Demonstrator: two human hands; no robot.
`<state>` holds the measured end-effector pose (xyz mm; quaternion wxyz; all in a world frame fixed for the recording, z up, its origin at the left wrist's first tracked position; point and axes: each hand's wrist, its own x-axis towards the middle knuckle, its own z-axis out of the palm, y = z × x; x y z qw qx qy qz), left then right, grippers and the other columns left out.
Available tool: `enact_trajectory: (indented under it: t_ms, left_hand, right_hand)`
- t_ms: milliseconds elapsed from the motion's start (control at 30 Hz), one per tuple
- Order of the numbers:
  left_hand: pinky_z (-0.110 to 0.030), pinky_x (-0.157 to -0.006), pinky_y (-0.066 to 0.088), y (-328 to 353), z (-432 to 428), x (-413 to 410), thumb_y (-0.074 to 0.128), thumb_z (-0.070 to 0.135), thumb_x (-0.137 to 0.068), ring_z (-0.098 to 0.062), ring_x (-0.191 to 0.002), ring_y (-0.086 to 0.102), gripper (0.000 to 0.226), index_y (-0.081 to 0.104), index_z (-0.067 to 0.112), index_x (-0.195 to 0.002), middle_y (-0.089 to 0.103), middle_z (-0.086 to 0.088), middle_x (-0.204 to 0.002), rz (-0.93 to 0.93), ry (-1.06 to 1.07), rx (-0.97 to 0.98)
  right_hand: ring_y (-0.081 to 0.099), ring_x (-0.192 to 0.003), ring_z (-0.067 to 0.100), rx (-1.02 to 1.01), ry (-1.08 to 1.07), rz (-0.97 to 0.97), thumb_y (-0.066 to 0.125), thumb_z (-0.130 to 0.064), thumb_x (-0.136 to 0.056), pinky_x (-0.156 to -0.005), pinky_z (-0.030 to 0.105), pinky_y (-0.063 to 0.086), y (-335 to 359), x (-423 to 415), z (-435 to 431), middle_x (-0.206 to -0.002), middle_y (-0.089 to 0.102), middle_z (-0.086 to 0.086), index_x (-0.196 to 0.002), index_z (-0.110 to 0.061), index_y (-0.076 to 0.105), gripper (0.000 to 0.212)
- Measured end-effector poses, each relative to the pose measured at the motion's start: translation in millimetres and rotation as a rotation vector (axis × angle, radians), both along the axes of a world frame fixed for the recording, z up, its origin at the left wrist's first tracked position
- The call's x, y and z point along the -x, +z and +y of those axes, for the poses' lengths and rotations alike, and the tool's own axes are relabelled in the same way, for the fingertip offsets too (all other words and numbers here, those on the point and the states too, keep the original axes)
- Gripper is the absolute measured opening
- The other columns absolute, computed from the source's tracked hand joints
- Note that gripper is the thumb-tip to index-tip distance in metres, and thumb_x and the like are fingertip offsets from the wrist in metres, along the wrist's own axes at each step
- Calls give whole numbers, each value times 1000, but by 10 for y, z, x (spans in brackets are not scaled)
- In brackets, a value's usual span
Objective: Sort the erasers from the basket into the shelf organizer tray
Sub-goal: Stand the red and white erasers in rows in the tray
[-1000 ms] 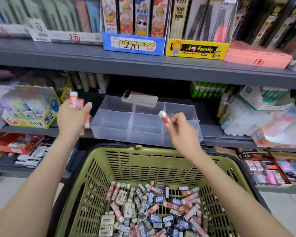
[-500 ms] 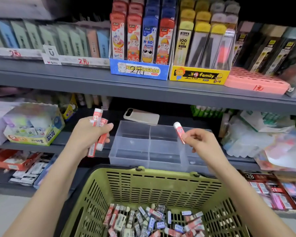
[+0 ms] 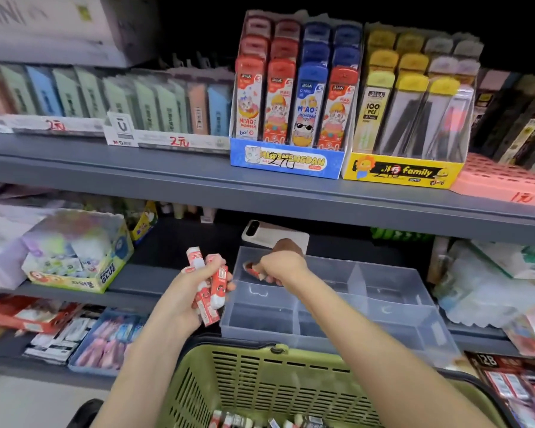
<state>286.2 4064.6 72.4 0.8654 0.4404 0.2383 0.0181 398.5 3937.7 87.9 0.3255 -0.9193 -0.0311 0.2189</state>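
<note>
At the left of the frame, a glue display box [image 3: 74, 257] sits on the middle shelf [image 3: 142, 281], with flat packets on the shelf below it. Just right of that, near the frame's centre, the left hand [image 3: 186, 291] is closed around a bundle of red-and-white erasers [image 3: 209, 288]; the sticks stand roughly upright in the fist, their ends poking out above the thumb and below the palm, just beside the left wall of the clear organizer tray [image 3: 328, 307] but not over it. Right of centre, the right hand [image 3: 283, 267] reaches over the tray's rear left compartment, fingers [image 3: 261, 274] curled downward and pinched on one red eraser [image 3: 250, 268]; the blur makes it hard to tell whether that eraser touches the compartment floor. The compartments that can be seen look bare. A pale phone [image 3: 275, 234] lies behind the hand, at the tray's back edge. Along the bottom of the frame, below both forearms, the green basket [image 3: 260, 375] presses up against the shelf front, and more erasers [image 3: 260, 421] lie on its floor at the lower edge. Upper centre and right, blue and yellow display boxes of lead refills stand on the top shelf.
</note>
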Motion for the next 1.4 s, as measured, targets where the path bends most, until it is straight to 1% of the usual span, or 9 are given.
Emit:
enact_trajectory:
  t_ms: [300,500,667,767,867,967,1200,1333,1400]
  left_hand:
    - [-28,-47,52,-101,26,34,70,22,-69,-22,-55,66,28,64,6,-92,67,-12,-66,-60,-4,51]
    - [-28,-49,54,-106,6,37,70,23,-67,-22,-56,67,29,65,6,-90,67,-12,-66,-94,28,81]
    - [-28,-50,55,-122,-36,22,69,23,-66,-20,-59,69,27,62,9,-89,68,-9,-66,-133,118,120]
    - [-28,-52,56,-118,-65,11,69,27,-67,-17,-63,70,22,68,10,-79,70,-7,-69,-162,191,146]
    - [-30,-55,56,-90,-100,26,69,34,-68,-20,-71,72,43,63,2,-97,72,-12,-80,-175,219,111]
    - [-32,-58,57,-64,-143,52,68,36,-69,-23,-83,72,53,58,3,-109,73,-13,-86,-203,247,75]
    - [-30,-57,56,-20,-194,73,69,34,-71,-23,-82,73,42,59,11,-104,75,-7,-84,-214,293,83]
    - [-32,-58,57,-54,-208,75,72,34,-73,-24,-81,73,36,61,11,-99,75,-9,-84,-152,332,134]
    - [-31,-57,57,-89,-172,77,71,29,-78,-24,-80,73,30,60,9,-98,74,-8,-79,-123,353,202]
  right_hand:
    - [60,-93,22,300,219,74,67,-36,-82,-78,31,50,-312,-179,227,-93,57,3,-80,-10,54,29]
    - [57,-94,23,421,372,94,56,-32,-90,-76,31,44,-330,-132,225,-115,61,9,-110,-7,63,33]
    - [60,-75,20,46,221,-228,55,-38,-89,-69,29,47,-9,175,35,-83,69,6,-81,-6,68,35]
    - [52,-58,3,-156,261,-430,52,-68,-72,-53,24,36,199,653,-86,-54,58,-12,-58,-24,65,48]
    - [54,-74,7,13,382,-556,54,-73,-67,-61,26,39,200,940,-87,-69,65,-12,-71,-30,68,45]
    - [55,-74,5,-185,333,-452,67,-49,-77,-68,28,45,143,974,-84,-74,66,-12,-82,-26,71,24]
    - [61,-71,-2,-555,190,-372,63,-33,-87,-64,11,43,60,991,-172,-80,71,-13,-98,-20,74,20]
    - [57,-80,4,-442,207,-621,52,-39,-93,-72,18,46,-30,1008,-126,-85,69,-11,-108,-24,70,28]
    - [57,-72,3,-596,136,-608,51,-34,-95,-69,17,47,12,938,-136,-79,67,-12,-100,-34,71,21]
